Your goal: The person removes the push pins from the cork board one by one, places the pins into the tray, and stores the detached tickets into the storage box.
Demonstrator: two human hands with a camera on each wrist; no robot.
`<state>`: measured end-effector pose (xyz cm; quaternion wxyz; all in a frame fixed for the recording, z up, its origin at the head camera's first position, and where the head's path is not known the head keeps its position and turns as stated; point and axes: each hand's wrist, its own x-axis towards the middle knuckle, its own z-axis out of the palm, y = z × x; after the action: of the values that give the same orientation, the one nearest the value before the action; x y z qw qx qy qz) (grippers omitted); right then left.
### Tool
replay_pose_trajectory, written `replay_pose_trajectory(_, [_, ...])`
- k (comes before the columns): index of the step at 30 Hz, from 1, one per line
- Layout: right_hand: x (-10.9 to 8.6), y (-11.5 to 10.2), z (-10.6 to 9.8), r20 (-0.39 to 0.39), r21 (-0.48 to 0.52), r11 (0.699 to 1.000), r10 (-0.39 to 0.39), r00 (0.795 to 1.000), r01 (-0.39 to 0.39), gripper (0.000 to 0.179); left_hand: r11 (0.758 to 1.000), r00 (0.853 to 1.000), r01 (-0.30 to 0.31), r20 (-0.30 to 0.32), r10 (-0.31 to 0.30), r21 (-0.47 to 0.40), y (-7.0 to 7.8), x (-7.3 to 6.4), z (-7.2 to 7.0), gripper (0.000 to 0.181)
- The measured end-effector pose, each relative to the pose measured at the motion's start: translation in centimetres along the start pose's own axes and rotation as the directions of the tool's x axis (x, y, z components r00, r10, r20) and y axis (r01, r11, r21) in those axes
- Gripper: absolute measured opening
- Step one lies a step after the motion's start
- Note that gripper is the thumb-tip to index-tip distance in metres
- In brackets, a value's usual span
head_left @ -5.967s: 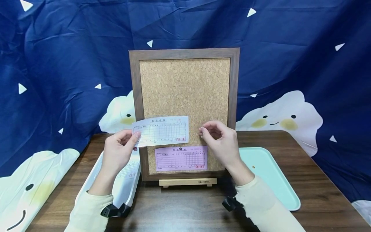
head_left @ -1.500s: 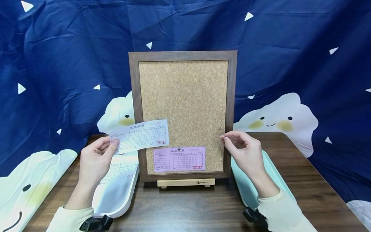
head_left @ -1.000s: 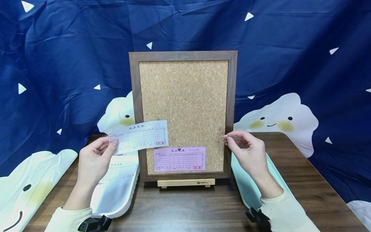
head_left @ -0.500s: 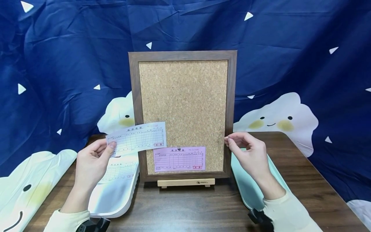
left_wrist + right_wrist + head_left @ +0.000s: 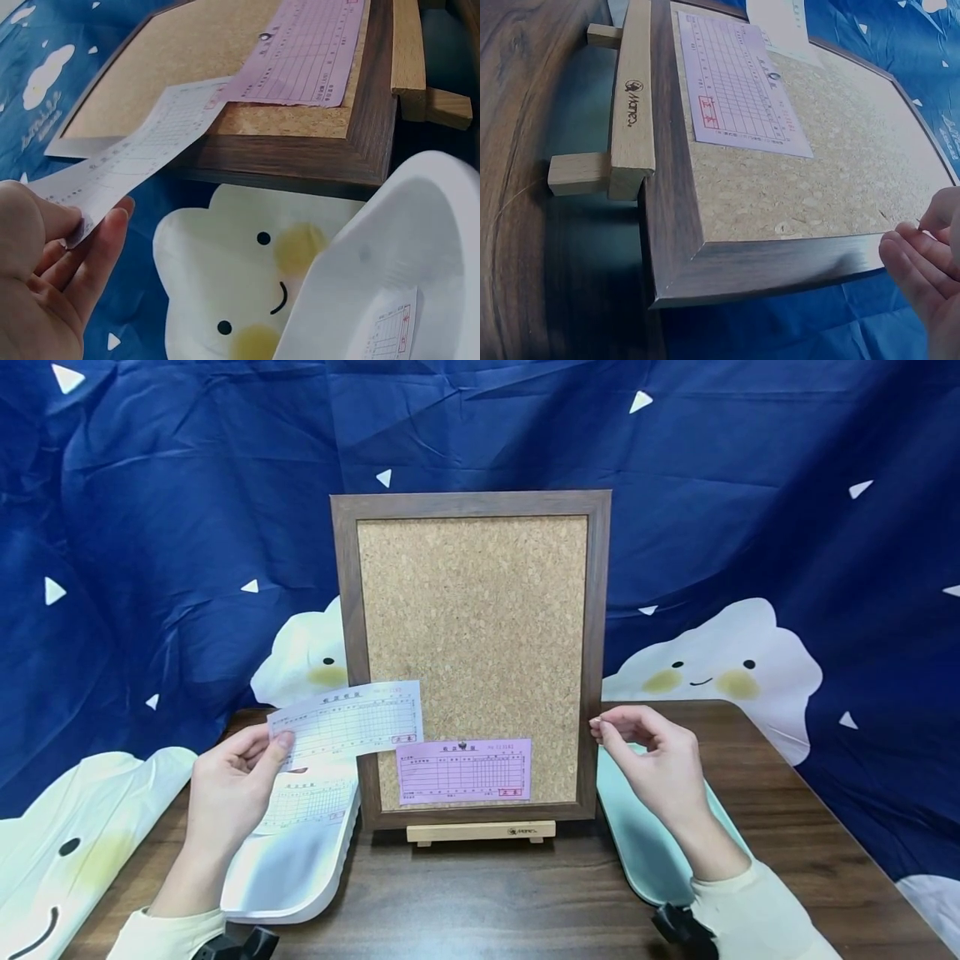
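My left hand pinches the left end of a white receipt slip between thumb and fingers. The slip tilts slightly and overlaps the lower left of the framed corkboard in the head view. A purple receipt slip hangs low on the cork, fixed by a dark pushpin at its top middle. By the board's right frame, my right hand pinches a tiny pale pin-like object; the fingertips hide most of it.
A white tray with another receipt slip in it lies at left on the wooden table. A mint-green tray lies at right, partly under my right arm. The board stands on a wooden easel base.
My left hand has drawn the white receipt slip left and slightly down from the board. My right hand has moved right, off the cork to beside the frame. The purple slip stays put.
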<state>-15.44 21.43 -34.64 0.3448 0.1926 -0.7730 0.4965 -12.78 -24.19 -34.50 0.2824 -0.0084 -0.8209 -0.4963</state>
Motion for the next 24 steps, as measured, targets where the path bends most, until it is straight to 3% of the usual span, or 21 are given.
replay_pose_trajectory(11, [-0.5, 0.6, -0.6, -0.001, -0.021, 1.000, 0.004, 1.000, -0.004, 0.015, 0.999, 1.000, 0.011, -0.020, -0.010, 0.043, -0.2, -0.5, -0.9, 0.021])
replay_pose_trajectory(24, [-0.9, 1.2, -1.2, 0.003, -0.078, 0.997, -0.006, 1.000, 0.006, 0.015, 0.999, 0.999, 0.041, -0.018, -0.041, 0.010, -1.1, -0.8, -1.8, 0.022])
